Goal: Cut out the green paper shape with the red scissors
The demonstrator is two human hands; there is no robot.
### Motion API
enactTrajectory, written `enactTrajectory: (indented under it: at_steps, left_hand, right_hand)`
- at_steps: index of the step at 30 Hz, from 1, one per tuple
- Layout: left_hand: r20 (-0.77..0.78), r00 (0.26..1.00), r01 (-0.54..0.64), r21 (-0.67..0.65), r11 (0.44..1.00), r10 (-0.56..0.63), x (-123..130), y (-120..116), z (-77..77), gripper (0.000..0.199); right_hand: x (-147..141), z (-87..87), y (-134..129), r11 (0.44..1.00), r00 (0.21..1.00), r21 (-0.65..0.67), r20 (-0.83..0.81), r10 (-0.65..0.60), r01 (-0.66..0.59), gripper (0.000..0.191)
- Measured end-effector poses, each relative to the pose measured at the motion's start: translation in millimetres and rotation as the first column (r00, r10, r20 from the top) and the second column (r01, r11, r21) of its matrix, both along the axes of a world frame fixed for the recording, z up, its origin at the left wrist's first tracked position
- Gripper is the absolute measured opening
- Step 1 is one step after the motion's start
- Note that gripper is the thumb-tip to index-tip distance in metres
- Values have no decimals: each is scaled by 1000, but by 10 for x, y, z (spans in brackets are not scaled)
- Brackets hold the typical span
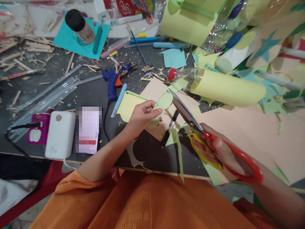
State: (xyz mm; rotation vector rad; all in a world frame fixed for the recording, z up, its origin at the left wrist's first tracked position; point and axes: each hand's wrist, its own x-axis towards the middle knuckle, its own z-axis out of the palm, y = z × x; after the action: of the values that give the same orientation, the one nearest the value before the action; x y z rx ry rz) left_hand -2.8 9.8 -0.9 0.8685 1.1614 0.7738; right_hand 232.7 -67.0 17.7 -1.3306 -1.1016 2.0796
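Note:
Between the thumb and fingers of my left hand (pixel 144 116) is a light green paper cutout (pixel 165 101) with rounded lobes. My right hand (pixel 221 149) grips scissors (pixel 188 116) with one red and one yellow handle. Their blades point up and left, with the tips beside the upper edge of the cutout. Whether the blades touch the paper I cannot tell. Below the cutout, a black marker pen (pixel 170 128) lies tilted across beige paper (pixel 152 92). Green paper strips (pixel 177 152) lie near the table's front edge.
A blue glue gun (pixel 111 81) lies left of centre, with glue sticks (pixel 54 98) beyond. A white power bank (pixel 60 135) and a phone (pixel 88 130) sit at left. A paper-wrapped bottle (pixel 228 86) lies at right. Wood sticks (pixel 38 46) litter the far left.

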Motion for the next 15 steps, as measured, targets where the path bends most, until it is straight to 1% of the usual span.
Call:
enactTrajectory:
  at_steps: [2, 5, 10, 12, 15]
  left_hand:
    - [16, 1000, -3, 12, 1000, 3, -1, -1, -14, 24]
    - [27, 999, -41, 50, 998, 39, -8, 3, -42, 21]
    - [63, 985, -162, 46, 986, 159, -4, 11, -71, 23]
    - [76, 975, -212, 61, 975, 208, 11, -3, -74, 25]
    - [75, 966, -254, 117, 960, 246, 41, -59, -83, 31]
  right_hand:
    - [25, -19, -4, 1000, 1000, -7, -10, 15, -15, 53]
    - [61, -79, 7, 1000, 1000, -1, -11, -11, 11, 53]
    - [90, -212, 31, 997, 997, -6, -33, -72, 72, 65]
    - [50, -214, 35, 996, 995, 4, -41, -90, 90, 65]
    - [-74, -154, 48, 993, 992, 29, -64, -111, 113, 59]
